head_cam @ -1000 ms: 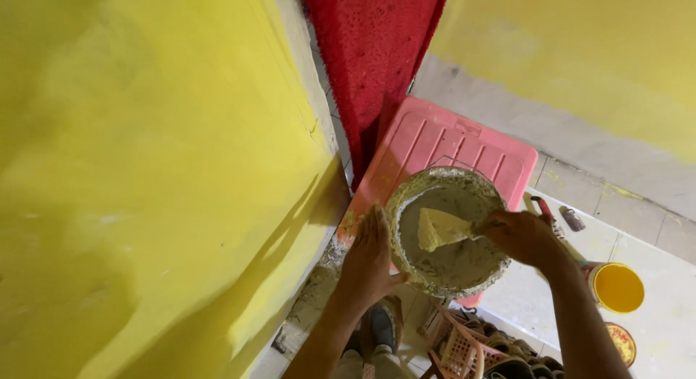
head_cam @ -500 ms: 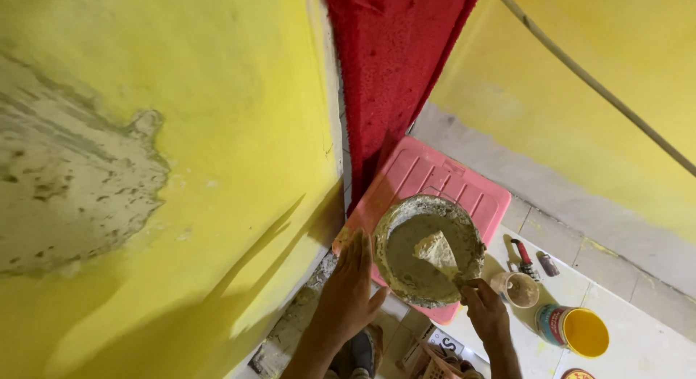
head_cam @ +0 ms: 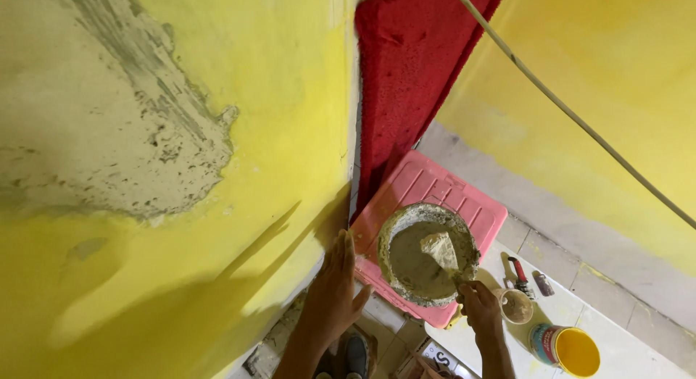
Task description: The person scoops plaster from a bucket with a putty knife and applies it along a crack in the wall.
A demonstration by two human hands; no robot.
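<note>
A round bowl (head_cam: 397,227) crusted with grey-beige putty sits on a pink plastic stool (head_cam: 478,205). My right hand (head_cam: 480,310) grips the handle of a putty knife (head_cam: 442,252) whose blade lies in the putty, loaded with a lump. My left hand (head_cam: 333,292) is flat and open, fingers together, beside the bowl's left rim and near the yellow wall (head_cam: 275,169). High on that wall to the left is a rough grey patch of putty (head_cam: 109,147).
A red carpet-like panel (head_cam: 413,75) stands in the corner behind the stool. A thin cable (head_cam: 580,122) runs diagonally across the right wall. On the tiled floor are a small cup (head_cam: 516,305), a yellow-lidded tub (head_cam: 569,348) and small tools (head_cam: 519,272).
The view has swung upward and left, showing more of the grey patch. My left hand has come off the bowl's rim, and my right hand has slid down below the bowl with the knife.
</note>
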